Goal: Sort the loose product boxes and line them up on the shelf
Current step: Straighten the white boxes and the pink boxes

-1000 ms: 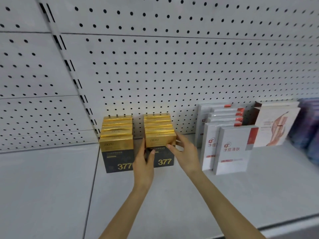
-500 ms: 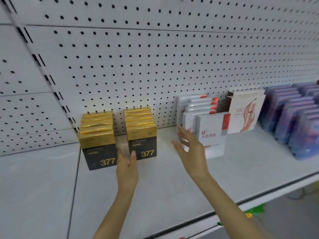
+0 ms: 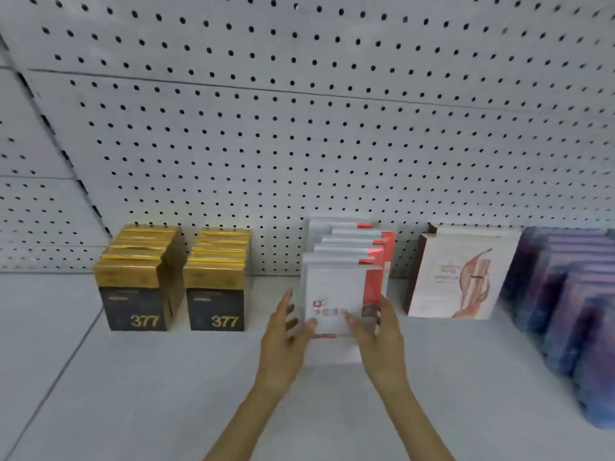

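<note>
A row of white boxes with red corners (image 3: 336,287) stands mid-shelf, one behind the other. My left hand (image 3: 283,334) lies with straight fingers against the left side of the front white box. My right hand (image 3: 379,331) grips that box's lower right edge, thumb on its face. Two rows of gold-topped black boxes marked 377 (image 3: 216,294) stand to the left, lined up front to back. The image is blurred around the hands.
The grey shelf (image 3: 149,394) runs under a white pegboard wall (image 3: 299,128). A white box with a brown leg picture (image 3: 459,277) stands right of the white row. Purple boxes (image 3: 572,311) fill the far right in rows.
Both hands left the right-hand row of 377 boxes and moved right to the front white box. The view has swung right, showing more of the purple boxes.
</note>
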`<state>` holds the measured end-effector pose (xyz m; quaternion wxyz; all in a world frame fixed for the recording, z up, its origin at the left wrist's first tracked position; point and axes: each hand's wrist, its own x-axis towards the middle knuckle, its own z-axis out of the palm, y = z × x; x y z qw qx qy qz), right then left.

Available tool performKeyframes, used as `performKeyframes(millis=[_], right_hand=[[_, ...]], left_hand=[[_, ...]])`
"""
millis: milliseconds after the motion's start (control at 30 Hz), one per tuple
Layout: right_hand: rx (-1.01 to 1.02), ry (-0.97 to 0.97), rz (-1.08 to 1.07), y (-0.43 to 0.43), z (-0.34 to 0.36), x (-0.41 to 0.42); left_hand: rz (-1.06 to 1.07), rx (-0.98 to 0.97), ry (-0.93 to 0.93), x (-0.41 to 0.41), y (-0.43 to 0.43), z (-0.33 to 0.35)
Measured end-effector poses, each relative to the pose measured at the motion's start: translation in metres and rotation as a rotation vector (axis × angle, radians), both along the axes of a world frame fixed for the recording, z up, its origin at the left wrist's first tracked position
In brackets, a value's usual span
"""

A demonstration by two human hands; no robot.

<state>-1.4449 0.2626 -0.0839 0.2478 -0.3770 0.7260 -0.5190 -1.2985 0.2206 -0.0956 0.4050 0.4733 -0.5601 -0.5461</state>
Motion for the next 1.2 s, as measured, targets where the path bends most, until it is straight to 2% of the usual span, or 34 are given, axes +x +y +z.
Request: performKeyframes(millis=[67,200,367,467,567,700,933,1033,1200], right_hand=[[-0.047,0.019,0.065,0.000,-0.004,0.003],[-0.035,0.044,0.205,0.002,-0.018,-0.022],[0.092,-0.111,0.303,-0.012,-0.017,-0.064],[0.120,-0.154,0.443,-0.027,-0.006,-0.079],[0.122,-0.168,0.541,-0.031,-0.003,-0.086],[0.136,-0.218,0.612,-0.032,-0.003,-0.077],[0.098,-0.273,0.661,-0.039,-0.002,-0.072],[0.092,-0.269,0.677,-0.043,-0.002,-0.075],[0.115,-0.276,0.678,-0.048,-0.002,-0.072]], left_hand=[[0.094,-0.050,0.037,-0.022,0.005,-0.004],[0.166,-0.111,-0.057,-0.039,0.010,-0.007],[0.088,-0.001,0.017,-0.036,0.005,0.000],[-0.049,0.068,0.085,-0.025,-0.010,0.010],[-0.165,0.080,0.057,-0.021,-0.024,0.020],[-0.197,0.123,0.068,-0.010,-0.037,0.018],[-0.379,0.143,-0.079,0.003,-0.064,0.021],[-0.460,0.171,-0.070,0.003,-0.069,0.020],[-0.430,0.166,-0.050,0.003,-0.067,0.019]])
